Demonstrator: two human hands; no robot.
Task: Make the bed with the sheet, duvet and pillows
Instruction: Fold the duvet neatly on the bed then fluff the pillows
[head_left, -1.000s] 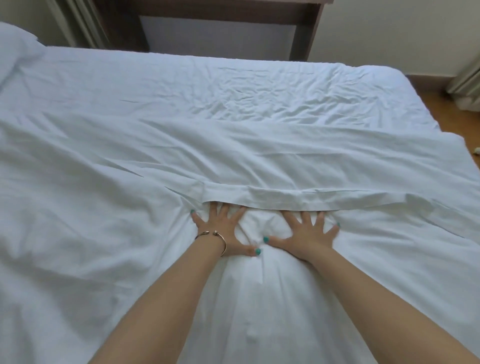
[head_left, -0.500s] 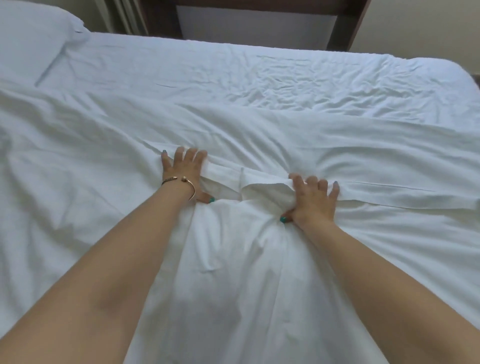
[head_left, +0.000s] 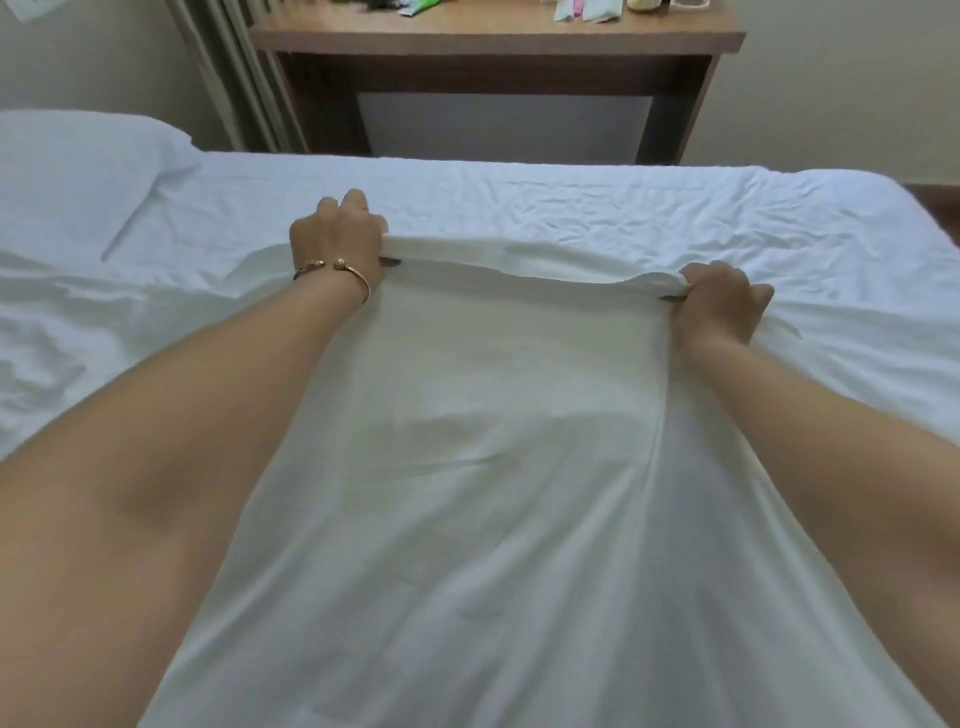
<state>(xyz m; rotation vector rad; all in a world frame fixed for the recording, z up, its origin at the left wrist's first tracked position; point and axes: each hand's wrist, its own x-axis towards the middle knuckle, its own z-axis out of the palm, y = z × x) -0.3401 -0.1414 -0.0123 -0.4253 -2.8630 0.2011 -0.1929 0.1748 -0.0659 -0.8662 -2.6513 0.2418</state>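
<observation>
Across the bed (head_left: 675, 218), both hands are gripping the folded edge of the duvet (head_left: 493, 467). The left hand (head_left: 337, 239) is curling tight around the edge, and the right hand (head_left: 719, 301) is doing the same further along, probably so the cloth is staying stretched between them for an even pull. A pillow (head_left: 78, 161) is lying at far left, on the sheet (head_left: 571, 208).

I see the duvet (head_left: 493, 467) spread over the sheet (head_left: 571, 208), my left hand (head_left: 337, 239) and right hand (head_left: 722, 306) gripping its far edge side by side. A pillow (head_left: 72, 171) lies far left. Behind the bed stands a desk (head_left: 493, 47).
</observation>
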